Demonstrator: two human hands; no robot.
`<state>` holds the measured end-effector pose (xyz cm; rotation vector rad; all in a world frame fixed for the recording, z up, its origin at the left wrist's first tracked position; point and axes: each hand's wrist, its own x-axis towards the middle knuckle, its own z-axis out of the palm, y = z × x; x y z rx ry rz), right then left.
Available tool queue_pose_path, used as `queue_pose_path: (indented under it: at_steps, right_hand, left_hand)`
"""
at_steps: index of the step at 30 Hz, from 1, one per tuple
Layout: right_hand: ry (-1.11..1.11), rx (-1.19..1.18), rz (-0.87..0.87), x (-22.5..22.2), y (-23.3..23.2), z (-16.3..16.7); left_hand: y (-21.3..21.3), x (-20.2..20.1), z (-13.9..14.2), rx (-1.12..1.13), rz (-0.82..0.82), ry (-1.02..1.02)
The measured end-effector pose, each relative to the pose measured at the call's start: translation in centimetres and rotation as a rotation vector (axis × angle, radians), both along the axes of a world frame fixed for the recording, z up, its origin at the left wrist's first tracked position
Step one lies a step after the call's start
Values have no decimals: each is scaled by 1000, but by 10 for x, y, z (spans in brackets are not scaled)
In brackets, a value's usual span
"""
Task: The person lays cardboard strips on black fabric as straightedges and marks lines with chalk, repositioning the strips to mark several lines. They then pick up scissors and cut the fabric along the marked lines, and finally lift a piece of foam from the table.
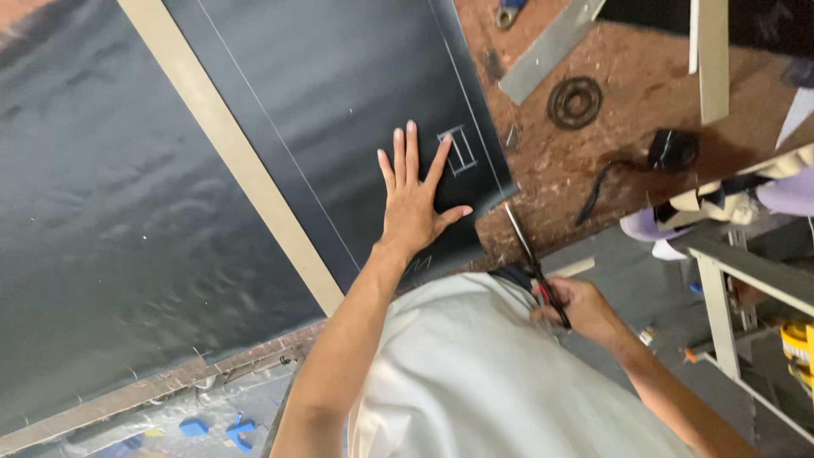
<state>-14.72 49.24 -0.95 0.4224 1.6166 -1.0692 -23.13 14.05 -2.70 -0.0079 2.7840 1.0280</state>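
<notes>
The black sheet [339,102] is being pressed flat under the left hand [413,203], fingers spread wide. Scissors [530,259] are being gripped by the right hand [577,309], blades seemingly meeting the sheet's near edge just beside that palm.

Scuffed brown workbench [627,93], grey floor [627,280]

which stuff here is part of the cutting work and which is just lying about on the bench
In use:
- large black sheet with chalk lines, pressed flat by the left hand
- long-bladed scissors with dark handles, gripped by the right hand at the sheet's edge

Lying about:
- round metal bearing ring
- small black device with cord
- grey metal strip
- pale wooden slat
</notes>
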Motion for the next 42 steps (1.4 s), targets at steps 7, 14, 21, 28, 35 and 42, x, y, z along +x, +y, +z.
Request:
queue_pose_path:
  at_steps: [7, 14, 21, 28, 35, 42]
  right_hand:
    - [193, 145, 101, -11, -30, 0]
    - [270, 148, 72, -15, -42, 4]
    - [254, 161, 71, -15, -46, 3]
    - [289, 209, 110, -20, -54, 12]
    - [345, 258, 165, -18, -58, 14]
    - [358, 201, 136, -16, -55, 12]
  left_hand:
    - [-3, 4, 1, -9, -40, -60]
    - [-2, 6, -3, -24, -35, -33]
    - [-2, 6, -5, -5, -35, -42]
    - [-3, 7, -3, 8, -32, -36]
    - [-3, 7, -3, 20, -33, -39]
    - [-1, 7, -5, 7, -40, -42]
